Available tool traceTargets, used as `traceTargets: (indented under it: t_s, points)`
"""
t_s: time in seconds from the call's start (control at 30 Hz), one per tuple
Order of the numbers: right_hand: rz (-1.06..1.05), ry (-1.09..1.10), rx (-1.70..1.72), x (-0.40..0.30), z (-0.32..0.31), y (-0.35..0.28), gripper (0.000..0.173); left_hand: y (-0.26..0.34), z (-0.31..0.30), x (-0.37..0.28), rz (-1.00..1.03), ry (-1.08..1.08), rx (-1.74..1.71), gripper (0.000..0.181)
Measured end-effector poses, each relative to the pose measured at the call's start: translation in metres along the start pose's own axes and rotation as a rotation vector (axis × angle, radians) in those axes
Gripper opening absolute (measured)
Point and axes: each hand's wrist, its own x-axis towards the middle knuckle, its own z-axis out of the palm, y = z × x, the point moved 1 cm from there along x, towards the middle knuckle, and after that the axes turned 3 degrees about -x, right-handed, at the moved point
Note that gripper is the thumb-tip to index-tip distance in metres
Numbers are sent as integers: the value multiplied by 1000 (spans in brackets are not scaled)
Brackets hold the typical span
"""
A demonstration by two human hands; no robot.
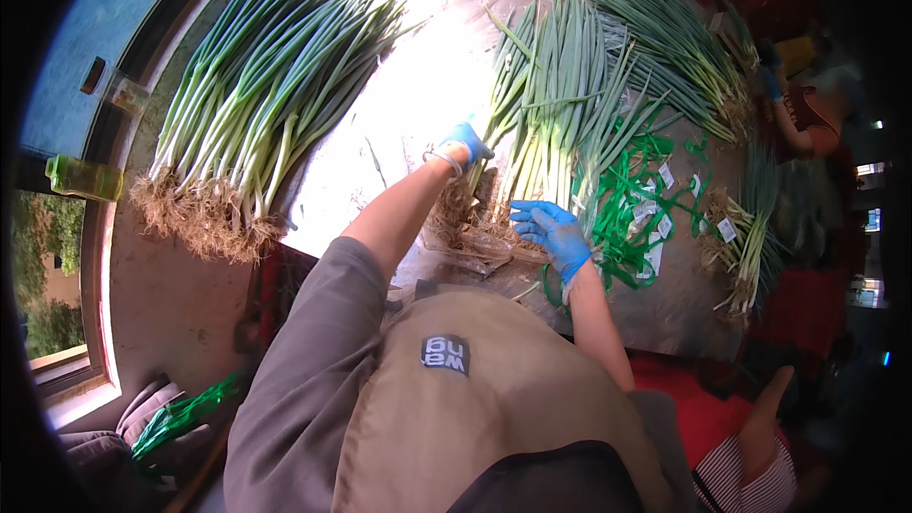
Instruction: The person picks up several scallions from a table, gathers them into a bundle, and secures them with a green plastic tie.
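Observation:
A pile of green onions (548, 121) lies on the table before me, roots towards my body. My left hand (467, 142), in a blue glove, is at the left edge of this pile, its fingers against the pale stalks. Whether those fingers close around any stalks is not clear. Just below the white stalk ends, my right hand (552, 231), also gloved in blue, has its fingers stretched to the left and no object in its grasp. Beside it on the right are tangled green tape straps (616, 228) with white tags (645, 210).
A large green onion heap (263, 107) lies at the left, roots overhanging the metal table (684, 324). More onions (670, 50) lie back right and at the right edge (748, 249). Bottles (85, 178) stand by the window. A gloved co-worker (809, 117) is at the right.

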Motion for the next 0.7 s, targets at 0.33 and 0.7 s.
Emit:
traceTargets:
  t_s: [0.33,0.7]
  points:
    - [15,19,-30,-15,-12,3,25,-1,-25,-18,32,-68,-363,32]
    - [-68,110,-63,-15,-5,12,23,-4,-147,-26,300,-169,-1104,31]
